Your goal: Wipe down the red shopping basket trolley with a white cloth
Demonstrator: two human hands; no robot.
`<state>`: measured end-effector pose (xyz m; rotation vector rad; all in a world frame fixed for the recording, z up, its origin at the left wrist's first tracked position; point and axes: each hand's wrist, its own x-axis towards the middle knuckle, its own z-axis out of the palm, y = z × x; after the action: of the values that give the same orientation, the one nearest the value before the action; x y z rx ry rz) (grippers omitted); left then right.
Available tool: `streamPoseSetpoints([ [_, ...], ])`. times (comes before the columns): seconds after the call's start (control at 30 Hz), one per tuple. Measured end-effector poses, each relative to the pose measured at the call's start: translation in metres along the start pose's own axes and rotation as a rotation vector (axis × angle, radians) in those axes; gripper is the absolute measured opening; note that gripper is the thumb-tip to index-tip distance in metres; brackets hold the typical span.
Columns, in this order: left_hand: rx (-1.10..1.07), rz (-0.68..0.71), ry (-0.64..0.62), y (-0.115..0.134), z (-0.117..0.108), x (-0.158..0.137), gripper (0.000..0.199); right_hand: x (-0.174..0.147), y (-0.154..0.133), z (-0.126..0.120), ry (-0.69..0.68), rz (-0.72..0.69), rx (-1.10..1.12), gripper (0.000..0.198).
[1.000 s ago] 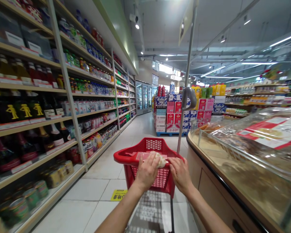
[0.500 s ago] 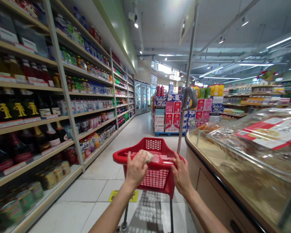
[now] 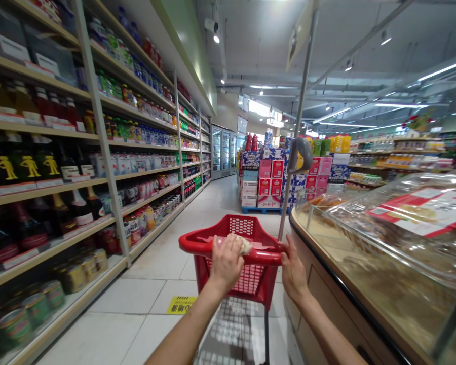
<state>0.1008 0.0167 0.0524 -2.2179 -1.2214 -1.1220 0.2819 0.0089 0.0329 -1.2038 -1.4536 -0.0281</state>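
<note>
A red shopping cart (image 3: 198, 271) stands in front of me, its red handle (image 3: 195, 245) crossing the near side of the basket. My left hand (image 3: 226, 263) is closed over a crumpled whitish cloth (image 3: 246, 247) and presses it on the middle of the handle. At the handle's right end is my right hand (image 3: 294, 268), its fingers bent around the corner. A grey pole (image 3: 294, 152) rises just past the right side of the cart.
Shelves (image 3: 148, 187) of bottles and cans line the left. A glass-topped counter (image 3: 300, 215) with a clear plastic food pack (image 3: 410, 213) borders the right. Stacked drink cartons (image 3: 271, 180) stand ahead, and a yellow floor sticker (image 3: 181, 305) lies left of the cart.
My left hand has moved right along the handle with the cloth. My right hand has shifted to the outer right side of the handle.
</note>
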Motion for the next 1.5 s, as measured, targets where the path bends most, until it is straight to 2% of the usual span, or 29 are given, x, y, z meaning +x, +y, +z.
streamPoseSetpoints([
  [0.1,-0.031,0.218,-0.039,0.024,0.016,0.004,0.037,0.000,-0.004,-0.001,-0.005,0.086,0.099,0.050],
  [0.17,-0.048,0.280,-0.045,0.030,0.023,0.005,0.037,0.001,-0.004,-0.002,-0.005,0.102,0.135,0.050],
  [0.23,-0.038,0.211,-0.033,0.017,0.018,0.003,0.037,0.001,-0.002,-0.003,-0.002,0.086,0.106,0.050],
  [0.33,0.030,0.012,0.007,-0.022,-0.003,-0.003,0.038,0.005,-0.006,-0.001,0.002,0.032,-0.013,0.047],
  [0.4,0.076,-0.072,0.034,-0.037,-0.012,-0.007,0.037,0.008,-0.014,0.004,-0.022,-0.027,-0.098,0.045],
  [0.43,0.086,-0.060,0.036,-0.037,-0.013,-0.008,0.037,0.010,-0.020,0.007,-0.048,-0.062,-0.124,0.044],
  [0.5,0.083,0.056,0.025,-0.030,-0.008,-0.009,0.037,0.012,-0.029,0.014,-0.111,-0.110,-0.130,0.043],
  [0.6,0.073,0.199,0.018,-0.027,-0.001,-0.011,0.038,0.014,-0.034,0.019,-0.161,-0.098,-0.058,0.044],
  [0.67,0.089,0.137,0.025,-0.040,-0.005,-0.012,0.039,0.013,-0.030,0.020,-0.150,-0.049,-0.013,0.045],
  [0.73,0.122,-0.004,0.039,-0.055,-0.013,-0.013,0.040,0.010,-0.025,0.021,-0.130,-0.024,0.012,0.046],
  [0.8,0.134,-0.080,0.051,-0.058,-0.017,-0.012,0.039,0.006,-0.023,0.023,-0.103,-0.037,0.006,0.044],
  [0.83,0.120,-0.052,0.049,-0.054,-0.015,-0.011,0.038,0.003,-0.023,0.024,-0.087,-0.052,-0.002,0.044],
  [0.97,0.024,0.202,0.023,-0.030,-0.007,-0.009,0.036,-0.007,-0.026,0.022,-0.078,-0.098,-0.016,0.041],
  [1.07,0.045,0.137,-0.001,-0.052,-0.015,-0.016,0.038,-0.010,-0.027,0.015,-0.093,-0.108,-0.015,0.040],
  [1.13,0.111,-0.008,-0.005,-0.076,-0.024,-0.022,0.037,-0.010,-0.027,0.011,-0.075,-0.094,-0.015,0.040],
  [1.2,0.153,-0.116,0.022,-0.086,-0.028,-0.026,0.037,-0.010,-0.027,0.010,-0.041,-0.064,-0.024,0.039],
  [1.27,0.126,-0.084,0.032,-0.073,-0.024,-0.025,0.038,-0.009,-0.026,0.011,-0.009,-0.028,-0.031,0.040],
  [1.4,-0.016,0.175,-0.011,-0.034,-0.011,-0.016,0.038,-0.009,-0.023,0.006,0.013,0.002,0.005,0.042],
  [1.43,-0.026,0.182,-0.028,-0.035,-0.012,-0.014,0.038,-0.008,-0.022,0.003,0.012,0.003,0.019,0.042],
  [1.5,0.001,0.083,-0.054,-0.053,-0.019,-0.015,0.038,-0.007,-0.021,-0.003,0.007,0.004,0.042,0.041],
])
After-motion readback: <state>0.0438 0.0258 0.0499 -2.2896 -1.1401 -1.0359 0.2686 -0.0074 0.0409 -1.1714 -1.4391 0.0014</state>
